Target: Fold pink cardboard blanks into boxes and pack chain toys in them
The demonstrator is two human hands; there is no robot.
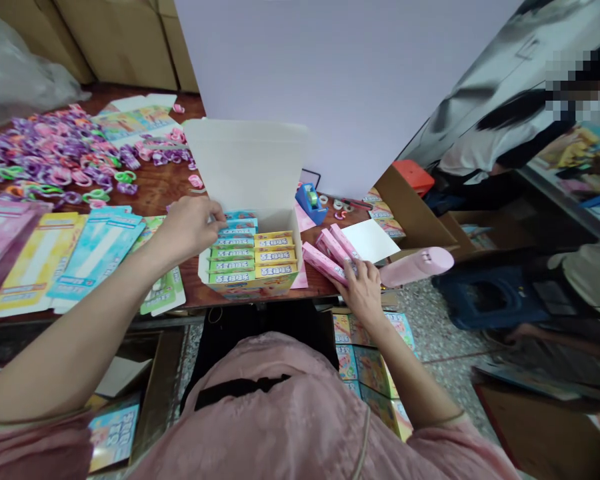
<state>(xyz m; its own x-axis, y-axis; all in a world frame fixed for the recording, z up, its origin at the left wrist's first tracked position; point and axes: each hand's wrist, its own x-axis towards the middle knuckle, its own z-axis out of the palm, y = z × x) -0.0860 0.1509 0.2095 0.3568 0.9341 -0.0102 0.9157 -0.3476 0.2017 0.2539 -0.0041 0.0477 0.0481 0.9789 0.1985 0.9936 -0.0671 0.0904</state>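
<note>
A display box [250,288] with its white lid [247,163] raised stands at the table edge in front of me. Inside are two columns of small boxes: green ones [231,265] and blue ones [243,223] on the left, yellow ones [274,257] on the right. My left hand [193,230] is at the display box's back left corner, fingers curled beside the blue boxes; what they grip is hidden. Right of the display box, my right hand [363,283] closes over the near ends of several slim pink boxes [333,253] lying on the table.
Flat pink, yellow and blue cartons [93,253] lie left, below a heap of colourful rings [55,157]. A blue tape dispenser [311,203], a white card [373,240] and a pink cylinder [417,267] are right. Open cardboard boxes [417,213] stand beyond; co-workers sit farther right.
</note>
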